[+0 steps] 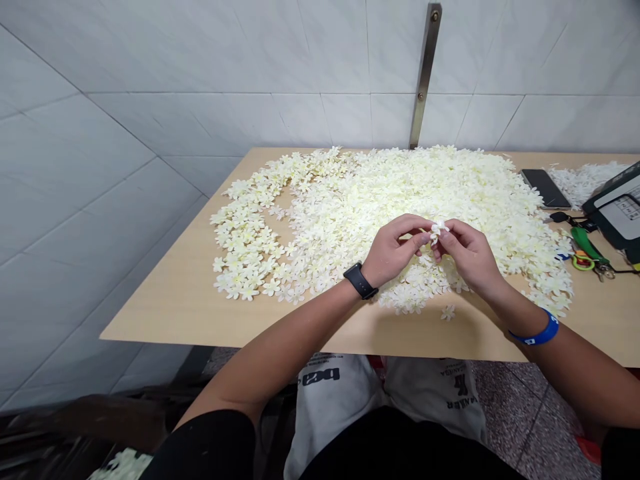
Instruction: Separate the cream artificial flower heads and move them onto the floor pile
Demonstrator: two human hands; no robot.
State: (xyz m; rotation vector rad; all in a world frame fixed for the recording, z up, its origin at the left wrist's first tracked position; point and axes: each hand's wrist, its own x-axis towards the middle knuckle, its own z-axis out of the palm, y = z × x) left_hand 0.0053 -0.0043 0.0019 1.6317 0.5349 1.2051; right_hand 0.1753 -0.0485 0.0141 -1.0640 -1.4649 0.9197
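Between my two hands is a small white artificial flower (438,231), pinched at the fingertips above a large heap of flowers. My left hand (395,248), with a black watch on its wrist, has thumb and fingers closed on the flower's left side. My right hand (469,252), wearing a blue wristband, grips it from the right. Beneath both hands spreads the heap of white and pale yellow artificial flowers (360,207). One loose flower (449,312) lies by itself near the table's front edge.
The wooden table (165,293) stands against a tiled wall. At the right lie a phone (545,189), a pile of small white pieces (583,181), a dark box-like device (620,210) and a green carabiner (589,245) with a cord. A metal strip (425,77) is fixed to the wall.
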